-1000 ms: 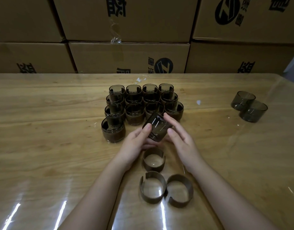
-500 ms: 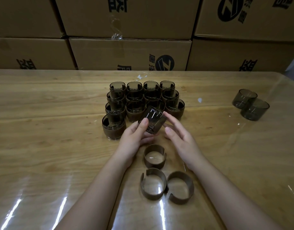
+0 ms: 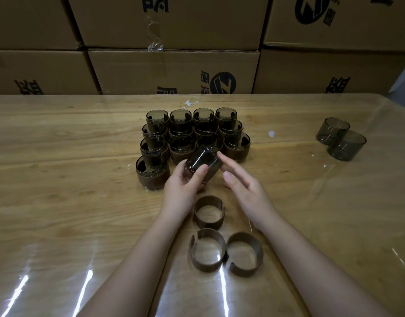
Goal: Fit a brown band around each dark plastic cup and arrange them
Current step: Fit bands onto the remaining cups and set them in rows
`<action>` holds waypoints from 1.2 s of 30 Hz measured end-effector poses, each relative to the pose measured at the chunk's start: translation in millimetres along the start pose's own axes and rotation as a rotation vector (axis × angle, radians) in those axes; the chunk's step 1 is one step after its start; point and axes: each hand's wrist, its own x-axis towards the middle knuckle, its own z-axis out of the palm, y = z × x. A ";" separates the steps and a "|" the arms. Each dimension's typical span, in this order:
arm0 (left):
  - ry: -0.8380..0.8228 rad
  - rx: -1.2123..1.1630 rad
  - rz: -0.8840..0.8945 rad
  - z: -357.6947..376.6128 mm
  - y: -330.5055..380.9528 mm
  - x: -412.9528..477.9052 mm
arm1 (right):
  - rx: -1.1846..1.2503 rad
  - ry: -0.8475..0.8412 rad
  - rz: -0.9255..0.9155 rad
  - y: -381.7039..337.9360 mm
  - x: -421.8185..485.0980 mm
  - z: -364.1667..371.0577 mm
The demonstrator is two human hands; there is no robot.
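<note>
Cup [image 3: 202,164] tilted, clamped in left grip [image 3: 185,184], right grip [image 3: 245,191] apart, beside it

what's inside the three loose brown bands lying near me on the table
Nothing. All three brown bands are empty rings: bare wooden table shows through each. The unbanded cup is tilted in the left hand.

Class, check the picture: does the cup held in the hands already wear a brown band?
No: the held cup in the left hand shows bare dark plastic.
</note>
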 end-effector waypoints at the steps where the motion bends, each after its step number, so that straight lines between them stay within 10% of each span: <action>1: 0.008 0.020 0.019 -0.1 -0.2 -0.1 | -0.006 0.002 -0.002 -1.0 -0.1 0.4; 17: -0.016 0.284 0.138 -1.8 1.7 -2.2 | -0.111 -0.044 -0.083 -3.0 -0.8 2.7; 36: -0.163 -0.031 0.065 -8.2 8.8 -5.2 | -0.066 -0.032 0.002 -6.8 -0.4 0.0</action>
